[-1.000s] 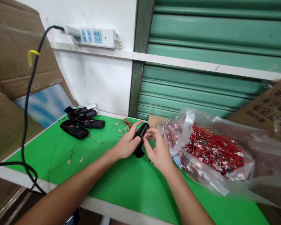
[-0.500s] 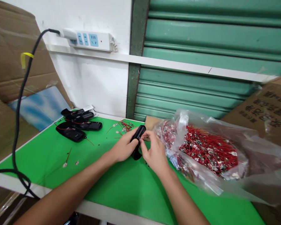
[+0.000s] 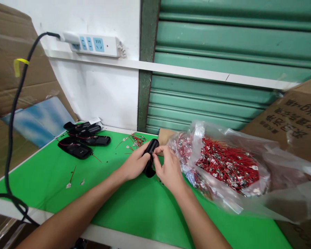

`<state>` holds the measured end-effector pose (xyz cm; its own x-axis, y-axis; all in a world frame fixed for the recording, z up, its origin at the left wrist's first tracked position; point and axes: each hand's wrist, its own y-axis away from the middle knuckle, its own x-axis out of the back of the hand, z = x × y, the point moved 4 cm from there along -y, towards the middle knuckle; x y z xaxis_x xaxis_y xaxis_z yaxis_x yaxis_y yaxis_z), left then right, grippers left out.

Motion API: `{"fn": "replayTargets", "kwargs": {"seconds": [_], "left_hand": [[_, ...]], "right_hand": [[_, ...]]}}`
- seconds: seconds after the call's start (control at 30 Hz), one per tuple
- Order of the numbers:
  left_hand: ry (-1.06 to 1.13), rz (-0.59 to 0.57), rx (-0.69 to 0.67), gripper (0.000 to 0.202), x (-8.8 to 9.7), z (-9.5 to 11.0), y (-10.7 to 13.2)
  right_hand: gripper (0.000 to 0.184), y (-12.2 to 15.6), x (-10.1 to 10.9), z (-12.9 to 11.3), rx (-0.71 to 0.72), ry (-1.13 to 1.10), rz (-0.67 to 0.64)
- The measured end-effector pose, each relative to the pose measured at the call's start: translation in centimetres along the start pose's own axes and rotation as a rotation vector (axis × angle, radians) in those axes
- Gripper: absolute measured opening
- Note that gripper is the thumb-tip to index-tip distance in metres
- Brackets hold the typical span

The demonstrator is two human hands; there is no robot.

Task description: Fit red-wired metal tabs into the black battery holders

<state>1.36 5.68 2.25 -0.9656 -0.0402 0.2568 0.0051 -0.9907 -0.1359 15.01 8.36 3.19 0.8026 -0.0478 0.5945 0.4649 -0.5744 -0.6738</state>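
My left hand (image 3: 133,164) is closed around a black plastic housing (image 3: 151,146), tilted above the green mat. It is curved and hollow-looking, with its lower end showing under my thumb. My right hand (image 3: 169,167) has thumb and forefinger pinched together against the housing's right side. A thin trace of red wire shows at those fingertips, though most of it is hidden. Beyond my left hand lies a small pile of red-wired metal contacts (image 3: 138,139). To the right of my right hand, an open clear plastic bag (image 3: 238,147) holds a large heap of similar wired contacts.
Several black housings (image 3: 76,148) lie at the back left, some with red wires. One loose wired contact (image 3: 69,185) and a small metal piece (image 3: 82,182) rest on the green mat (image 3: 134,211). A black cable (image 3: 12,114) hangs at left from a power strip (image 3: 93,45). Cardboard boxes flank the table.
The whole view has shifted slightly, so the scene sits a little further left. Both hands keep nearly the same hold on the housing, with only slight finger movement.
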Motion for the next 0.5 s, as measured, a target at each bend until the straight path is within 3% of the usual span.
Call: {"fn": "replayTargets", "kwargs": {"seconds": [0.5], "left_hand": [[-0.017, 0.035, 0.029, 0.063, 0.07, -0.32, 0.02]], "right_hand": [[0.007, 0.11, -0.29, -0.22, 0.029, 0.073, 0.024]]}}
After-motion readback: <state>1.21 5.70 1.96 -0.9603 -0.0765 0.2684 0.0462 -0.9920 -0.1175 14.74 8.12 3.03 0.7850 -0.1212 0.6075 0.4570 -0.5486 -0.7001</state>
